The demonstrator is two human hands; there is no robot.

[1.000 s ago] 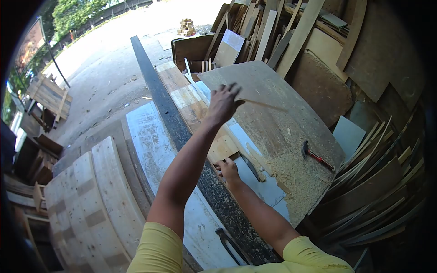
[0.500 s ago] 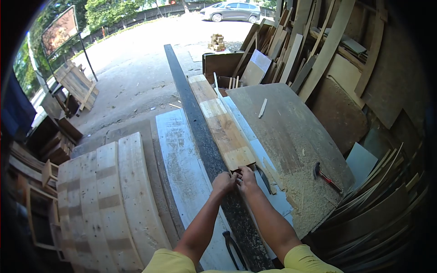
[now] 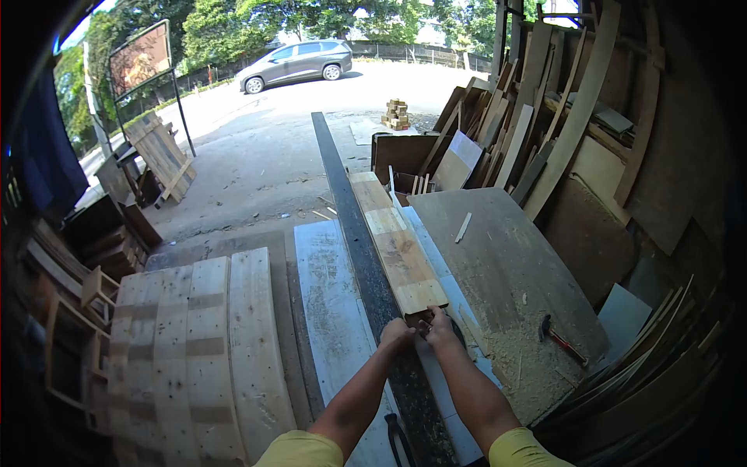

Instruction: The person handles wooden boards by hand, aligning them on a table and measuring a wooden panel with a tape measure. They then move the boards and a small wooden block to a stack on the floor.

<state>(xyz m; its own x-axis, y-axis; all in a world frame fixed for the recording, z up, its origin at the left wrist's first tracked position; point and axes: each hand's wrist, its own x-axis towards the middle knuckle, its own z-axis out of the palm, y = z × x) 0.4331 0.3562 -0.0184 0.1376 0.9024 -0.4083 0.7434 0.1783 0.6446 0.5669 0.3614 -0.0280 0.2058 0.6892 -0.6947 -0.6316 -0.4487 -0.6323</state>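
A long wooden plank (image 3: 405, 253) with lighter and darker sections lies lengthwise in front of me, beside a long black straight bar (image 3: 366, 265). At the plank's near end, my left hand (image 3: 398, 335) is closed, its fingers bent over the black bar's right side. Close beside it, my right hand (image 3: 441, 330) is closed too, fingertips just below the plank's end. Whatever the fingers hold is too small and too hidden to make out. A dark-handled tool (image 3: 398, 437), perhaps pincers, lies near my left forearm.
Joined pale boards (image 3: 210, 335) lie at the left. On the right, a brown panel (image 3: 498, 241) carries sawdust, a wood strip (image 3: 463, 227) and a hammer (image 3: 563, 342). Scrap boards (image 3: 537, 117) lean behind it. Stacked blocks (image 3: 395, 115) and a car (image 3: 297, 64) are farther out.
The view has tilted up, so the bench sits lower in it. The car outside has moved left. Both hands remain closed at the plank's near end, with little visible change in grip.
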